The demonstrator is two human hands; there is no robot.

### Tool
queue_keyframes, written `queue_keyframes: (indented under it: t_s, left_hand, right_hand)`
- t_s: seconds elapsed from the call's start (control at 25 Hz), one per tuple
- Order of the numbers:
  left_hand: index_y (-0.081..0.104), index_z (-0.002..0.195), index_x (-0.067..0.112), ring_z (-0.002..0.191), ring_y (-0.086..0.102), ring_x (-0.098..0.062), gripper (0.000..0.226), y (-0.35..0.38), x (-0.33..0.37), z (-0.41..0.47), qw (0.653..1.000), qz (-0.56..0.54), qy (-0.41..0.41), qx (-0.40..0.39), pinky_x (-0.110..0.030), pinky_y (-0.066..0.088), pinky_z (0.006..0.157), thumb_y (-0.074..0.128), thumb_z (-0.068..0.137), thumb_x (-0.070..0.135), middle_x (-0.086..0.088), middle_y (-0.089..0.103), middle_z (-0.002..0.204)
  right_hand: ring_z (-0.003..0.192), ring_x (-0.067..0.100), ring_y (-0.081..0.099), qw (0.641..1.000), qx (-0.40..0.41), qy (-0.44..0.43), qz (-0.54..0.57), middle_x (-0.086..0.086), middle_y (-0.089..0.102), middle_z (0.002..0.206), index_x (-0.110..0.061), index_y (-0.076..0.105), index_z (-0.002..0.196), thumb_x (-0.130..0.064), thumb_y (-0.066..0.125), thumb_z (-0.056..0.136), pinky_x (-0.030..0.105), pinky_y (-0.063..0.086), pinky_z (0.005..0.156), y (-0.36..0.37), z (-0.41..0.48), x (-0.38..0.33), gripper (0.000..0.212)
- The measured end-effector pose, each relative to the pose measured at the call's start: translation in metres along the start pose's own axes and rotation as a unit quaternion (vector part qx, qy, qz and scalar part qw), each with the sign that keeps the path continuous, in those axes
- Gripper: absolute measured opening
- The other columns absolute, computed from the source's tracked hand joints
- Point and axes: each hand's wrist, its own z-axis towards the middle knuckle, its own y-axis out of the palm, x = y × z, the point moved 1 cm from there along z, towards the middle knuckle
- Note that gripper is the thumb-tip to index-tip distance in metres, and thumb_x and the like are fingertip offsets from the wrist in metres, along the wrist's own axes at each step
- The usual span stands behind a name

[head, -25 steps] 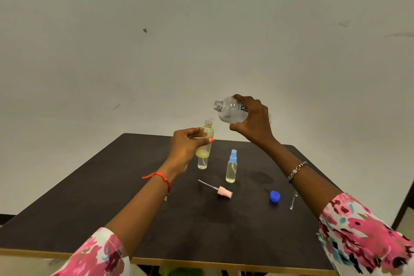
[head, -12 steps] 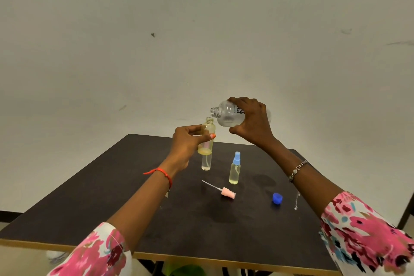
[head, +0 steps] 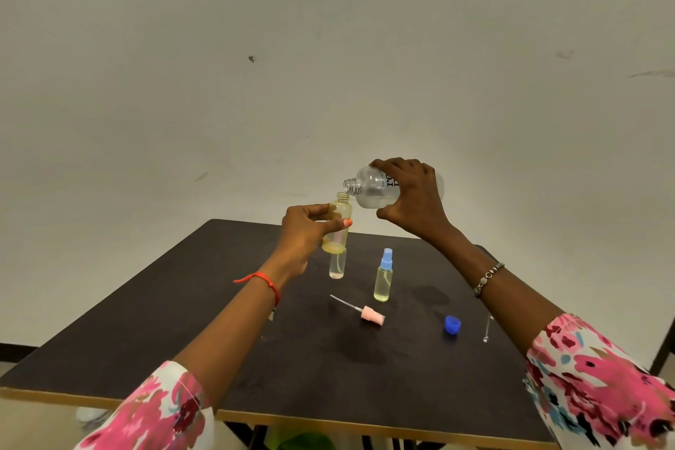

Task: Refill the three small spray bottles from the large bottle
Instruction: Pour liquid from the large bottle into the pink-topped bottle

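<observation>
- The dark table fills the lower half of the frame, with its pale front edge running along the bottom.
- The left hand is raised above the table, left of centre. Its thumb and fingers are curled round a small open bottle and pinch it at mid-height.
- That small open bottle is held off the table, nearly upright and uncapped. Yellowish liquid sits in its bottom part.
- Just below it in the picture, a second uncapped bottle stands on the table. Its top is hidden behind the held one.
- The pink spray head, with its thin tube pointing to the upper left, lies flat on the table below centre.
- The large bottle is at the centre of the frame, tipped almost onto its side. Its open neck points left and sits just above the mouth of the held bottle. I cannot tell whether liquid is flowing.
- A blue-topped spray bottle stands upright on the table, right of the second uncapped bottle. It is capped and holds pale liquid.
- The right hand grips the large bottle from above, fingers curled over the top and thumb underneath.
- A blue cap lies on the table at lower right.
- A thin clear tube lies just right of the cap.
</observation>
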Motion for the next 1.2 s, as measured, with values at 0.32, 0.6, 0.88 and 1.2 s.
queue_keyframes:
  t_s: [0.32, 0.6, 0.88, 1.2]
  left_hand:
    - [0.058, 0.121, 0.006, 0.115, 0.057, -0.03, 0.053, 0.0034, 0.0023, -0.0013, 1.0, 0.0, -0.005, -0.002, -0.048, 0.05, 0.095, 0.075, 0.071, 0.013, -0.012, 0.06, 0.125]
    - [0.058, 0.121, 0.006, 0.111, 0.058, -0.028, 0.053, 0.0044, 0.0024, -0.0034, 1.0, 0.002, -0.003, -0.005, -0.044, 0.051, 0.093, 0.075, 0.071, 0.013, -0.012, 0.061, 0.122]
    - [0.058, 0.12, 0.006, 0.103, 0.058, -0.023, 0.052, 0.0046, 0.0011, -0.0042, 1.0, 0.001, -0.001, -0.007, -0.038, 0.053, 0.086, 0.075, 0.072, 0.013, -0.011, 0.061, 0.122]
    - [0.058, 0.12, 0.005, 0.105, 0.059, -0.025, 0.051, 0.0063, 0.0016, -0.0041, 1.0, -0.004, -0.003, -0.007, -0.039, 0.053, 0.087, 0.075, 0.072, 0.011, -0.012, 0.061, 0.122]
  right_hand:
    - [0.105, 0.029, 0.053, 1.0, -0.002, -0.013, -0.018, 0.005, 0.062, 0.115, -0.017, 0.055, 0.12, -0.022, 0.071, 0.053, 0.04, 0.03, 0.093, -0.0021, 0.001, 0.0039, 0.069]
    - [0.104, 0.03, 0.053, 0.999, 0.0, -0.018, -0.031, 0.004, 0.062, 0.114, -0.018, 0.055, 0.12, -0.024, 0.067, 0.052, 0.04, 0.029, 0.093, -0.0049, 0.0003, 0.0048, 0.069]
    - [0.102, 0.03, 0.053, 0.999, 0.008, -0.027, -0.037, 0.004, 0.063, 0.113, -0.019, 0.056, 0.118, -0.023, 0.066, 0.053, 0.04, 0.03, 0.092, -0.0051, -0.0002, 0.0054, 0.066]
    - [0.102, 0.03, 0.054, 0.999, 0.008, -0.031, -0.038, 0.004, 0.063, 0.112, -0.019, 0.056, 0.118, -0.02, 0.069, 0.053, 0.041, 0.031, 0.093, -0.0041, 0.0002, 0.0072, 0.066]
